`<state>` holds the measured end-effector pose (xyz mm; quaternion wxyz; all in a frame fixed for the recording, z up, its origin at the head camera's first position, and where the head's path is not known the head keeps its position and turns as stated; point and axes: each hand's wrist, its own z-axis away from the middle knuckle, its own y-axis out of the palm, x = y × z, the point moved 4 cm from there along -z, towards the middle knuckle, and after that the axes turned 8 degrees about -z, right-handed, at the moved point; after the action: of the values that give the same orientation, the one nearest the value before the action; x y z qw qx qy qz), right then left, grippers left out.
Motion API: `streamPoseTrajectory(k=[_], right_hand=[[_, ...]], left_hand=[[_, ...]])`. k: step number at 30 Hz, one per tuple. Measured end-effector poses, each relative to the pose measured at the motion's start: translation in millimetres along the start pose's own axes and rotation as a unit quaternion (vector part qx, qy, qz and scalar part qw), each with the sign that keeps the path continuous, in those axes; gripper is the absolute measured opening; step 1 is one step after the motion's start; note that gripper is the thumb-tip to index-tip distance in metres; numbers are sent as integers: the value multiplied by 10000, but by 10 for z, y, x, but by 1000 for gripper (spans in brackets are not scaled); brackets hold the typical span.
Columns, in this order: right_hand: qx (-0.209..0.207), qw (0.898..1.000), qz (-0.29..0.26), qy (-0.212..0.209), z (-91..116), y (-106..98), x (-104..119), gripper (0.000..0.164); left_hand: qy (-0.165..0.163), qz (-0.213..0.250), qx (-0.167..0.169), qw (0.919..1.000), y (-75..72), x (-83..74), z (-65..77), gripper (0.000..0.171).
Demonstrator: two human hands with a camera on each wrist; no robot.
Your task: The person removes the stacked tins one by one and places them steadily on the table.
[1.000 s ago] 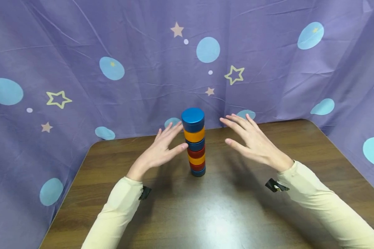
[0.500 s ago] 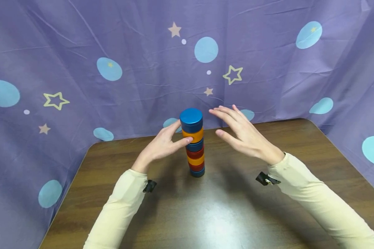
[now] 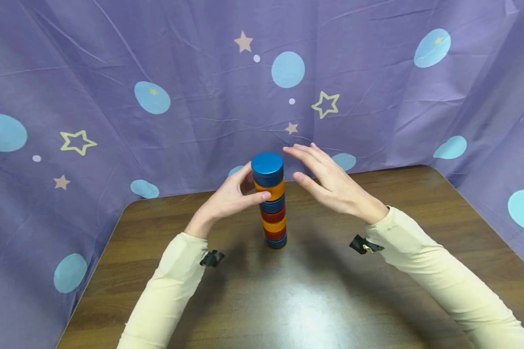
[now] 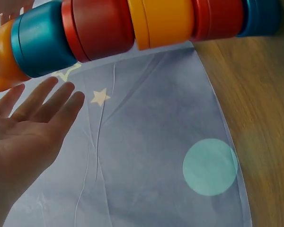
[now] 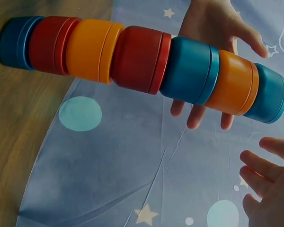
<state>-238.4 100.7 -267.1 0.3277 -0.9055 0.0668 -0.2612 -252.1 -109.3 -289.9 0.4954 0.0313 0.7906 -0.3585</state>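
A tall tower of small round lidded tins [image 3: 273, 226], blue, orange and red, stands upright on the table. My left hand [image 3: 228, 199] is at its upper left side, with the thumb in front of the upper orange tin [image 3: 277, 190]. Seen from the right wrist, that left hand [image 5: 213, 28] reaches behind the tower with its fingers spread; whether it touches is unclear. Fairly straight fingers also show on the left hand [image 4: 33, 127] in the left wrist view. To the right of the blue top tin [image 3: 268, 167], my right hand [image 3: 332, 186] hovers apart with extended fingers, holding nothing.
Under the tower is a brown wooden table [image 3: 244, 300] with a bright reflection near its front. A purple curtain [image 3: 201, 58] with stars and light-blue dots hangs behind the table and along its sides.
My left hand has moved right, bringing its thumb in front of the upper orange tin. The right hand has come left, closer to the tower's top. The tower still stands.
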Motion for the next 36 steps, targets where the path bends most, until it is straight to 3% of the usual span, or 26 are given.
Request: streamPoseTrajectory(k=[5,15,18,31,36], right_hand=[[-37,9999,-91,23,-18,22,8,58],[18,9997,-259,28,-121,59,61,61],[45,9990,-442,52,-138,97,60,62],[108,9923,-907,832,-169,197,59,60],[-156,9844,-1318,1159,-199,202,56,54]], left_hand=[[70,399,27,9992,23,6,-36,57],[-73,-25,-230,9997,56,26,-39,44],[-55,30,-274,9996,70,32,-39,44],[-104,503,-321,9982,92,69,-19,43],[-146,621,-332,9974,78,97,-24,48]])
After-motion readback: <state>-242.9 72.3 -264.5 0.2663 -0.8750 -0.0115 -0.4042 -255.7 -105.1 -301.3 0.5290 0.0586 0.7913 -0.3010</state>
